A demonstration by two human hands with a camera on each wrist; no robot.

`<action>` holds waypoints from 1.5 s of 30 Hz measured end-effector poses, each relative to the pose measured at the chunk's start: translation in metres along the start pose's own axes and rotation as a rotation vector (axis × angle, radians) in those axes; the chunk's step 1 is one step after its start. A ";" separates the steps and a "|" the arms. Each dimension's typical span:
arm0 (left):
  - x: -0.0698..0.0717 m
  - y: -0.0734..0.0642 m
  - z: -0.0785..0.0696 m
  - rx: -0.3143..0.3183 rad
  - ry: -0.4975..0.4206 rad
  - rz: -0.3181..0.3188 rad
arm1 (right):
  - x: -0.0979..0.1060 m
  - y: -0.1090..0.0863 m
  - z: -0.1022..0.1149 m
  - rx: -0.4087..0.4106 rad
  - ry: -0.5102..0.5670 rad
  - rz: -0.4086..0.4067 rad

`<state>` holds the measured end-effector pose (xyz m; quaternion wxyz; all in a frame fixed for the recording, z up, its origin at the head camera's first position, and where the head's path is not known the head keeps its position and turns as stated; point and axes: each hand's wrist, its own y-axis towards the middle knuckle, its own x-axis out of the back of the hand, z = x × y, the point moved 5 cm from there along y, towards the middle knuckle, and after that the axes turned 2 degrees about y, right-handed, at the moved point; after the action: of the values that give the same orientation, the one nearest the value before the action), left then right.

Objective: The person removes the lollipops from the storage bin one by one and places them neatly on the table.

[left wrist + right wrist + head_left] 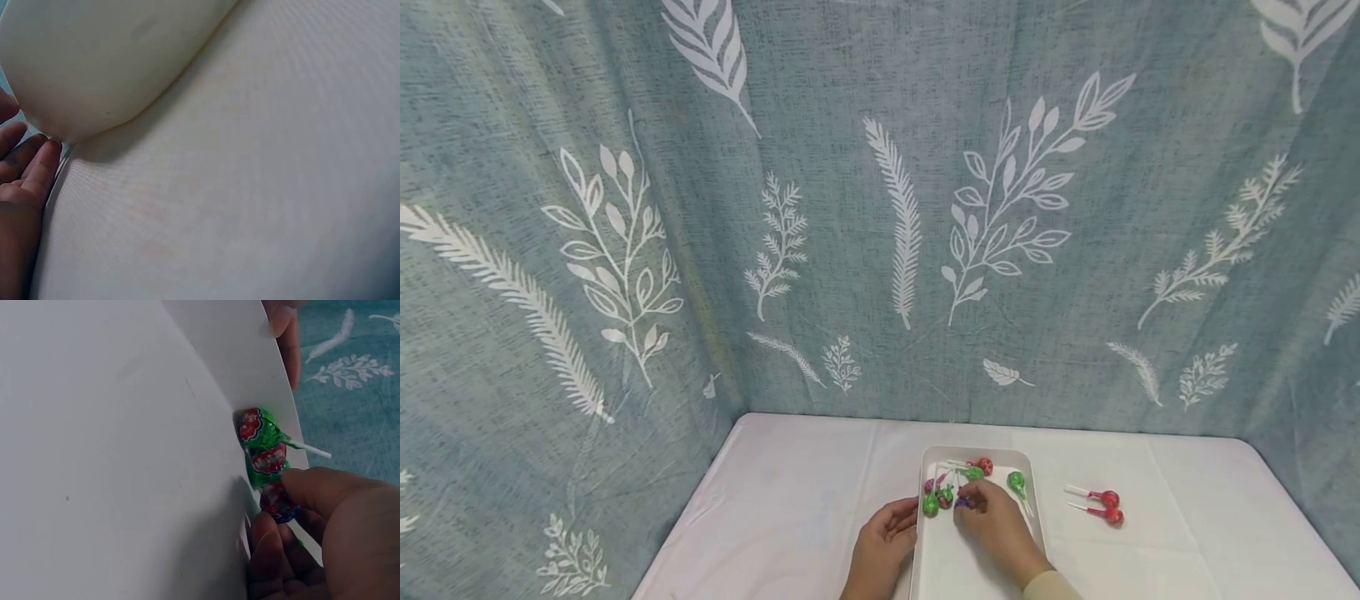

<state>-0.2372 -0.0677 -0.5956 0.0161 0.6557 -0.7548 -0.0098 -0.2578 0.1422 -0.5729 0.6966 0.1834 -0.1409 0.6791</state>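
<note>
My right hand (996, 525) pinches a lollipop in a dark purple-blue wrapper (279, 501) between thumb and fingers, low inside the white tray (951, 554). Close to it, along the tray's left side, lie green-wrapped lollipops (931, 505), one with a red label (251, 424) and its white stick over the rim. A pink-wrapped lollipop (929, 485) is partly hidden among them. At the tray's left edge, my left hand (883, 542) holds the rim, a fingertip (282, 322) over it and other fingers against the outside.
Near the tray's far end are a red lollipop (985, 466) and a green one (974, 472). Another green lollipop (1017, 481) lies by the right wall. Two red lollipops (1108, 498) sit on the white tablecloth (1150, 558) to the right. A leaf-patterned curtain (850, 250) surrounds the table.
</note>
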 end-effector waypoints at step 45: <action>0.000 0.001 0.001 0.017 0.032 -0.026 | 0.012 -0.002 0.003 -0.077 0.192 -0.105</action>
<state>-0.2381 -0.0677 -0.5962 0.0225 0.6655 -0.7460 0.0067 -0.2554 0.1512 -0.5649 0.7480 0.0977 -0.0899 0.6503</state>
